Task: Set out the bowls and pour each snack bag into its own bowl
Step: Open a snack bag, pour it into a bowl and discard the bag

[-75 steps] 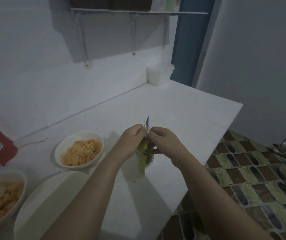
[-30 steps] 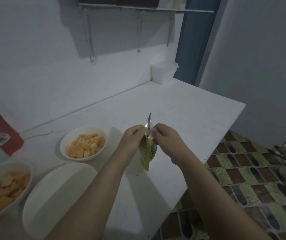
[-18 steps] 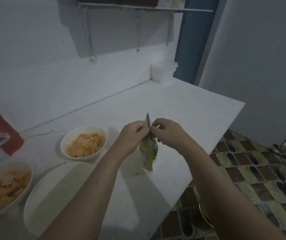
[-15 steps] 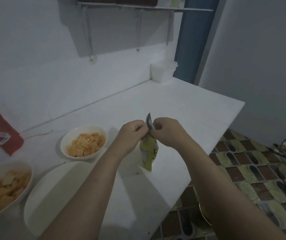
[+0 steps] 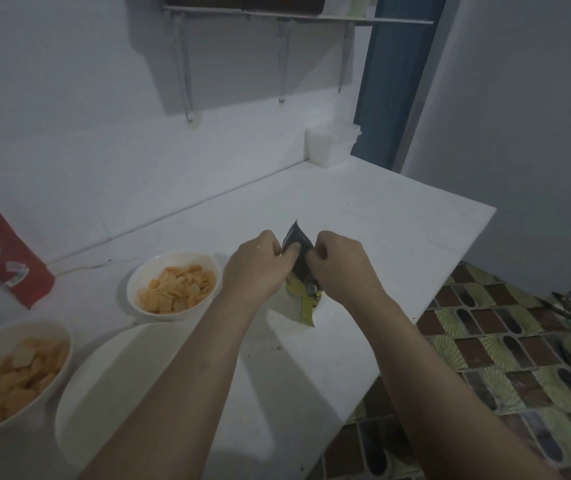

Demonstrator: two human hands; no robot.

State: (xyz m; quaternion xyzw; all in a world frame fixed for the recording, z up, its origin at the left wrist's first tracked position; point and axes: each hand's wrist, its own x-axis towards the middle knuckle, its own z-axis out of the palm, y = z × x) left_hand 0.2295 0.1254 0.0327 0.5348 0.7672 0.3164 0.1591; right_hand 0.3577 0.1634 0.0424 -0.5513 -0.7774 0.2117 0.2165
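Above counter (image 5: 363, 216), snack bag (image 5: 299, 258) between pinching hands (image 5: 301, 263).

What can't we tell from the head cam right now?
- Snack bag: whether torn open; the left hand and right hand cover its top.
- Empty bowl: near side hidden by the left forearm.
- Leftmost bowl: cut by the frame edge, blurred.
- Red bag: label too small.

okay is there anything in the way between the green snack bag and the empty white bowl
Nothing visible. Both hands, left hand and right hand, pinch the green snack bag; only bare counter and the left forearm lie toward the empty bowl.
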